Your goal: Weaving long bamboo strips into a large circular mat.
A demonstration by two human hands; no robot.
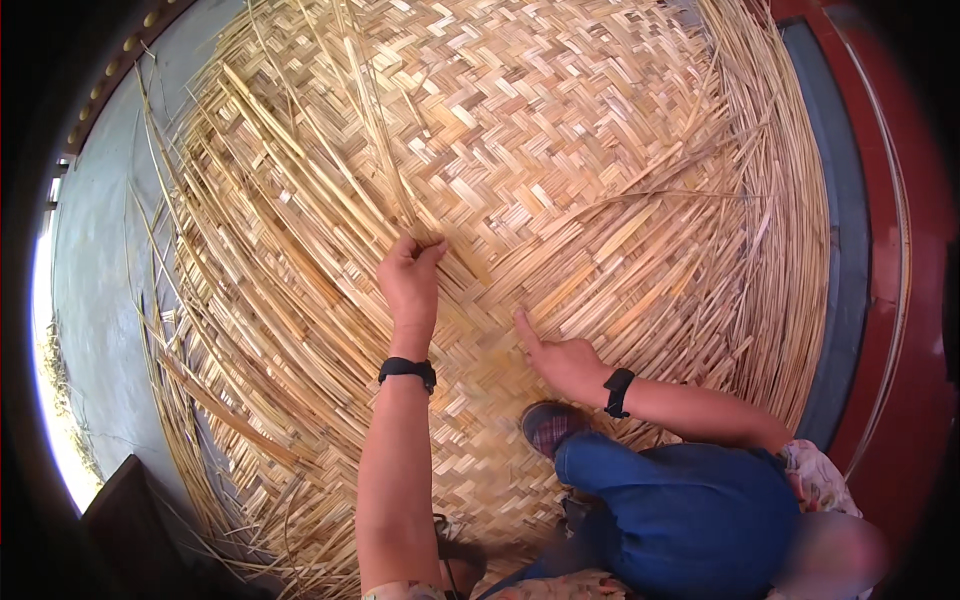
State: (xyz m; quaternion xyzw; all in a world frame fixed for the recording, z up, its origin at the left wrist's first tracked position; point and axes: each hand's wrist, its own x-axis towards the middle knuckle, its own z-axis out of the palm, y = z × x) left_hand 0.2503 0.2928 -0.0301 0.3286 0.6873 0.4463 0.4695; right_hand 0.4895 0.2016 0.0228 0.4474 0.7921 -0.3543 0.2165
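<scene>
A large mat (540,110) of pale split reeds in a herringbone weave spreads out before me. My left hand (410,275) is closed near its middle, with thumb and fingers pinching a bundle of reed strips (385,150). Those strips rise from the weave and stretch away toward the far side. To the right, my right hand (562,362) rests low over the woven surface with its index finger stretched out. Its fingertip is at the edge of the loose reeds on the right (610,270), and the other fingers are partly hidden. Nothing shows in it.
Long unwoven reeds (290,240) fan out on the left, and more (790,250) lie along the right edge. My jeans-clad leg (690,510) and plaid shoe (553,425) are on the mat. A grey floor (110,280) lies left; a red ledge (910,300) borders the right.
</scene>
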